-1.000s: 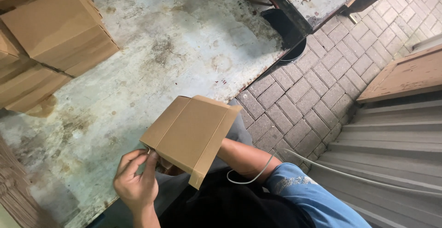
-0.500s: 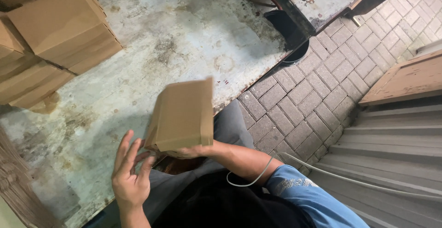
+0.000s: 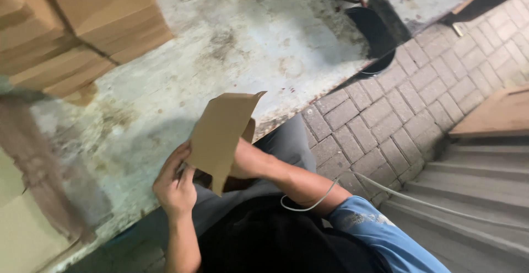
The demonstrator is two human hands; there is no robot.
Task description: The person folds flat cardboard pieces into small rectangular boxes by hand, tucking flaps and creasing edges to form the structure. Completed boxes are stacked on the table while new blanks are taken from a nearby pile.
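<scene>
A flat piece of brown cardboard [image 3: 223, 132] stands tilted in front of me over my grey-trousered lap. My left hand [image 3: 173, 187] grips its lower left edge, with the fingers curled round the board. My right hand [image 3: 248, 162] holds it from behind at the lower right and is partly hidden by the board. A blue sleeve covers my right upper arm.
Stacked brown cardboard boxes [image 3: 82, 25] sit at the top left on a stained concrete slab [image 3: 231, 36]. More cardboard [image 3: 22, 234] lies at the bottom left. Brick paving [image 3: 397, 102], grey steps [image 3: 479, 190], a black curved object [image 3: 374, 36], a wooden board [image 3: 496, 113] and a white cable [image 3: 419, 201] are to the right.
The cardboard has been turned in my hands from a broad sloping face to a narrower upright one. My left hand has moved from an open reach to gripping its lower edge.
</scene>
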